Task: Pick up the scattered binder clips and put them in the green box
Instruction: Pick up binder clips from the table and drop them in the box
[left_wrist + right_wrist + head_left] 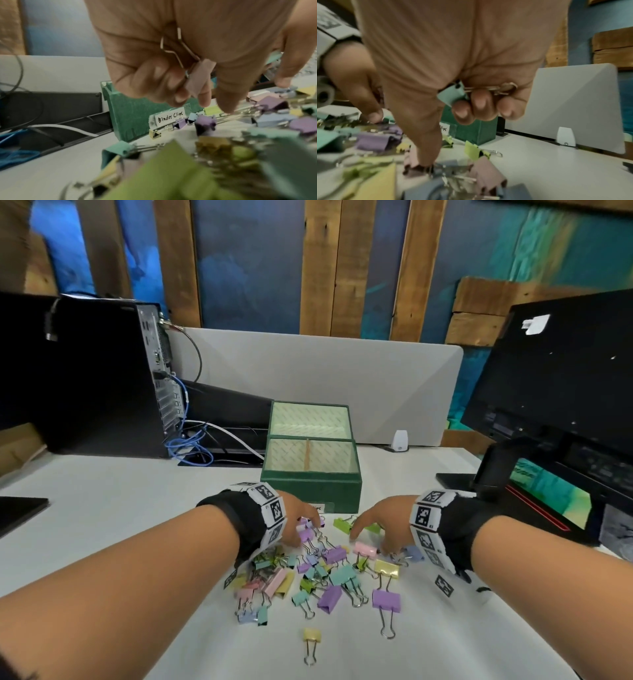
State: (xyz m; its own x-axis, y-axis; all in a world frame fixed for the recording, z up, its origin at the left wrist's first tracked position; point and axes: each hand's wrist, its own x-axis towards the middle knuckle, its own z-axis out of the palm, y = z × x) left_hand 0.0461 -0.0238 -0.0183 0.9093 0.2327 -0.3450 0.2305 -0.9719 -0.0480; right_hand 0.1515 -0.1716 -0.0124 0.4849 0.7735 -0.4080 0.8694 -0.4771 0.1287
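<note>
Several pastel binder clips [329, 573] lie in a heap on the white desk just before the open green box [310, 484], which bears a "Binder Clips" label [169, 117]. My left hand [305, 525] hovers over the heap's far left part; its curled fingers hold a pink binder clip [199, 75] against the palm while another finger reaches down to the clips. My right hand [373, 537] is over the far right part. It grips a teal binder clip [453, 93] in curled fingers, and its forefinger touches a pink clip [412, 162] on the desk.
A black computer tower [102, 371] with blue cables [191, 446] stands at the back left. A black monitor [565, 392] is at the right and a grey divider panel [308, 371] behind the box. A lone yellow clip [311, 637] lies nearest me.
</note>
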